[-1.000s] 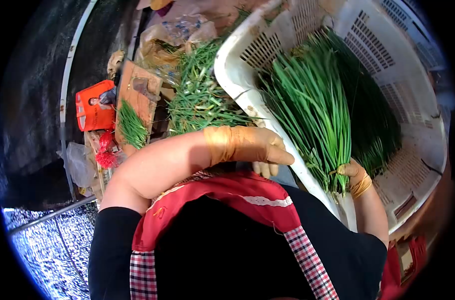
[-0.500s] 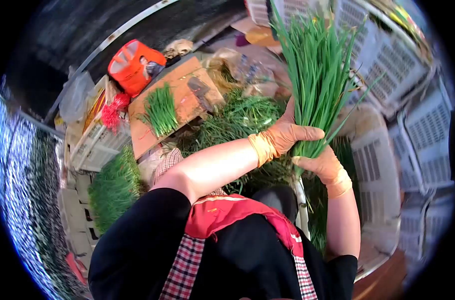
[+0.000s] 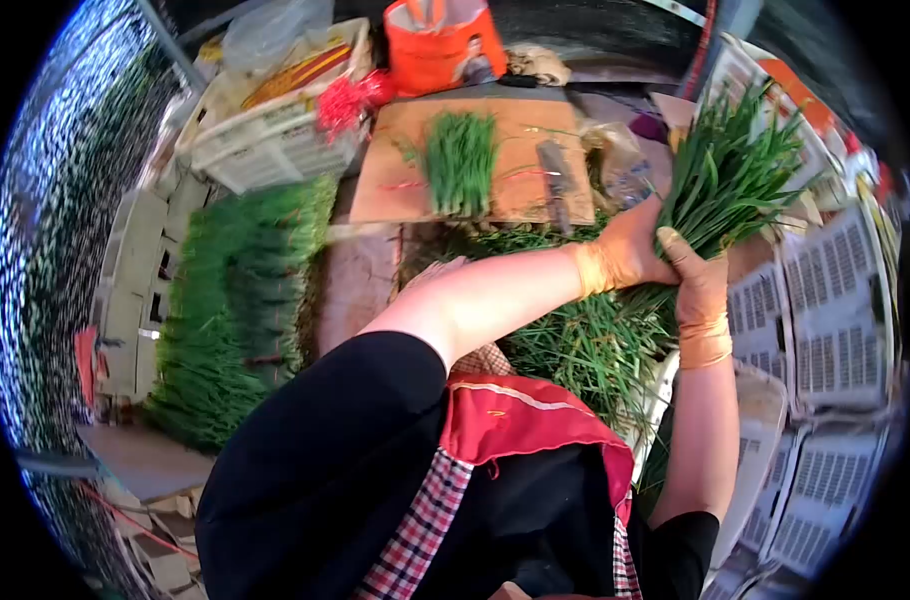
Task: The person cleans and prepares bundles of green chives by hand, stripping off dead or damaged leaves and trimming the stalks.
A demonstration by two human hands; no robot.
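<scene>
A bunch of garlic chives (image 3: pixel 730 185) leans up and to the right, leaf tips away from me, in both gloved hands. My left hand (image 3: pixel 635 245) is closed round its lower part from the left side. Against it, my right hand (image 3: pixel 703 285) grips the same bunch from the right, thumb across the stems. Most of the stem ends are hidden by my hands. Below them lies a heap of loose chives (image 3: pixel 585 345). On the wooden board (image 3: pixel 390 185) ahead rests a smaller bunch of chives (image 3: pixel 460 165), with a flat-bladed knife (image 3: pixel 555 185) to its right.
Stacked chive bunches (image 3: pixel 235 300) lie at the left. Behind them stands a white crate (image 3: pixel 275 145) with red string (image 3: pixel 345 105) at its corner. An orange bag (image 3: pixel 440 55) sits behind the board. Plastic crates (image 3: pixel 820 300) line the right side.
My view has turned to the left, bringing the board and stacked bunches nearer the middle. The held bunch has tipped further right, with both hands still on it.
</scene>
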